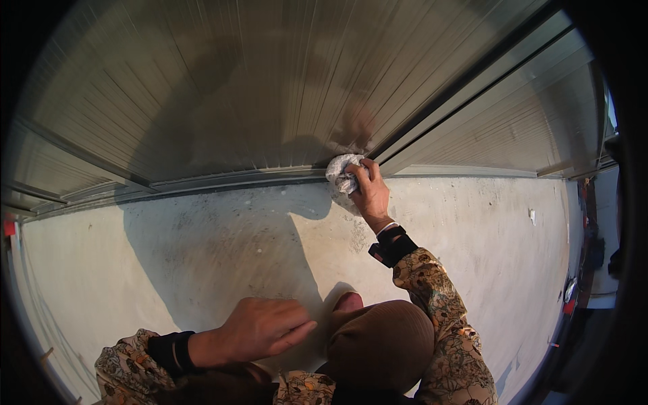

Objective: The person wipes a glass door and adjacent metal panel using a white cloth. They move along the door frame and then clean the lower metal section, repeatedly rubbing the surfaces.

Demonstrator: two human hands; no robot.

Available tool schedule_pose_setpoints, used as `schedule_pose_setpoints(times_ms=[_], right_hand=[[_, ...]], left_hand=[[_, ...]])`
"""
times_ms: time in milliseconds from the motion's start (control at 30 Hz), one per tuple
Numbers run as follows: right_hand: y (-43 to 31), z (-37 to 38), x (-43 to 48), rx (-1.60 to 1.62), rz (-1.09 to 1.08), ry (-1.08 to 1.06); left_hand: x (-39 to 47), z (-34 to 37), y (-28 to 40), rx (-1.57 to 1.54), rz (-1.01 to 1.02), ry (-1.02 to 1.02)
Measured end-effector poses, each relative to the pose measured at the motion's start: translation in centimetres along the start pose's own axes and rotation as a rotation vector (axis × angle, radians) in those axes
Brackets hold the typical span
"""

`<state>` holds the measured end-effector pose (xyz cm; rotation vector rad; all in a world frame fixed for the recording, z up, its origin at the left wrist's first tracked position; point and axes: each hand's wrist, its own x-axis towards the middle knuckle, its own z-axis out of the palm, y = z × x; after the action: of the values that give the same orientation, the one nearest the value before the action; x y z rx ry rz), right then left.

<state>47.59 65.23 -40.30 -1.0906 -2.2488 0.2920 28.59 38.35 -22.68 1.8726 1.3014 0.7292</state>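
Observation:
A crumpled white cloth (341,172) is bunched under the fingers of my right hand (372,192). The cloth presses against the bottom rail (243,178) of a glossy ribbed panel (243,101), close to a dark vertical frame bar (455,81). Faint reflections of the hand and cloth show in the panel just above them. My left hand (258,324) hovers low in front of my body, its fingers curled in and its palm hidden. Nothing shows in it. Black bands circle both wrists over patterned sleeves.
Pale concrete floor (471,243) runs along the foot of the panels, with my shadow across it. My bent knee (385,344) in brown cloth is between my arms. A small white scrap (532,217) lies on the right. Dark, unclear items line the far right edge.

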Motion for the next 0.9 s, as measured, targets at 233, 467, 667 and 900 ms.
schedule_pose_setpoints(times_ms=[233, 467, 667, 900], right_hand=[[-5.4, -1.4, 5.7, 0.058, -0.241, 0.389], [-3.4, 2.7, 2.4, -0.175, -0.433, -0.173], [-8.0, -0.7, 4.6, -0.058, -0.589, 0.066], [-16.6, -4.2, 15.1, -0.063, -0.888, 0.471]], left_hand=[[-0.4, 0.0, -0.4, -0.023, -0.02, 0.034], [-0.8, 0.2, -0.6, -0.05, -0.009, 0.064], [-1.5, -0.1, -0.8, -0.039, 0.035, 0.107], [-1.7, 0.2, -0.5, -0.102, 0.076, 0.11]])
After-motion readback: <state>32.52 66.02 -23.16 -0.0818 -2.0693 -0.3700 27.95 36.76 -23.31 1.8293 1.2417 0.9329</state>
